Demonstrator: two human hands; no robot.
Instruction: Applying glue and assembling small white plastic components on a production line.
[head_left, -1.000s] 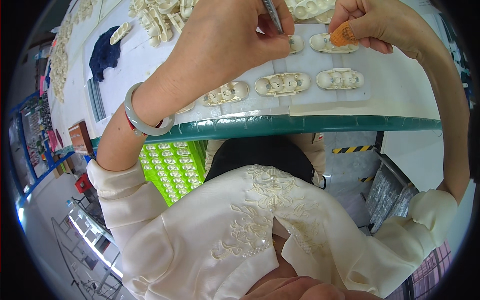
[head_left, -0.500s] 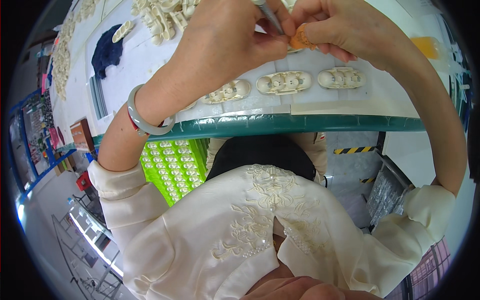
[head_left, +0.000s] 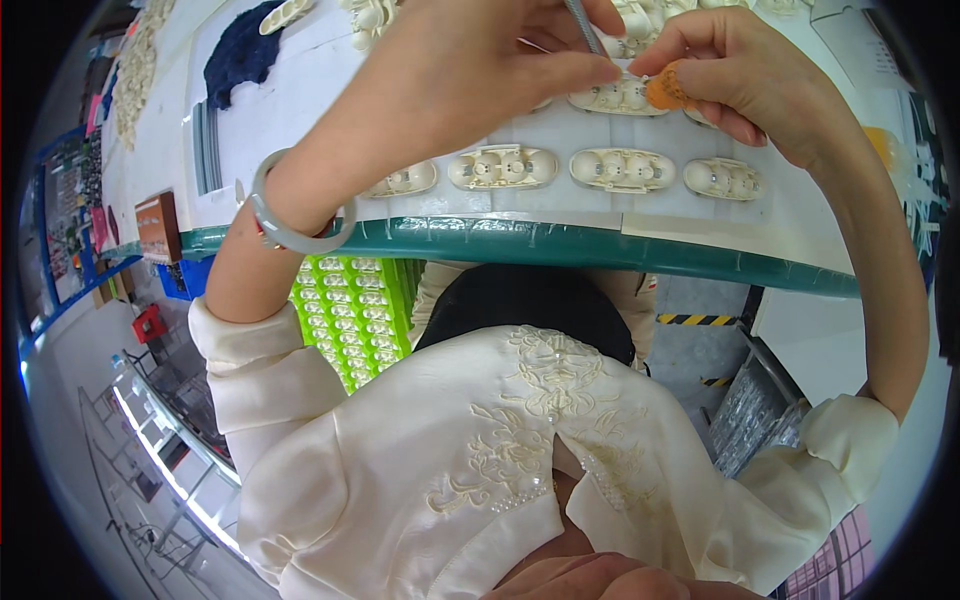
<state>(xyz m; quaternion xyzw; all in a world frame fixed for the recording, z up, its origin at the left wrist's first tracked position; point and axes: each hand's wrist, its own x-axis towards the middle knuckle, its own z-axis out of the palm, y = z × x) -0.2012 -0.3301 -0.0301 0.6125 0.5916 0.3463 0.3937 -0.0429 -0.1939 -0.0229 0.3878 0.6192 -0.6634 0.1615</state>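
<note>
My left hand [head_left: 490, 70] is closed round a slim grey metal tool [head_left: 583, 25], its thumb reaching over a cream plastic part [head_left: 620, 97]. That part is oblong, with round domes in a row, and lies in the second row on the table. An orange textured finger cover [head_left: 668, 88] is on a digit of my right hand [head_left: 745, 85], whose fingers are curled together at the part's right end. Whatever is pinched there is too small to make out. Nearer me lie several similar parts, among them one left of the middle [head_left: 502, 168] and another right of it [head_left: 622, 170].
A navy cloth [head_left: 240, 55] lies at the far left, a loose cream piece [head_left: 286, 15] on its edge. Grey strips [head_left: 207, 150] stand beside it. The table's green front edge [head_left: 500, 240] runs before me; below are bright green trays [head_left: 350, 315] of parts. A yellow container [head_left: 880, 145] is at right.
The view has shifted, so the table's contents appear farther right. My hands have come slightly apart, and the dome-topped part beneath them shows more fully.
</note>
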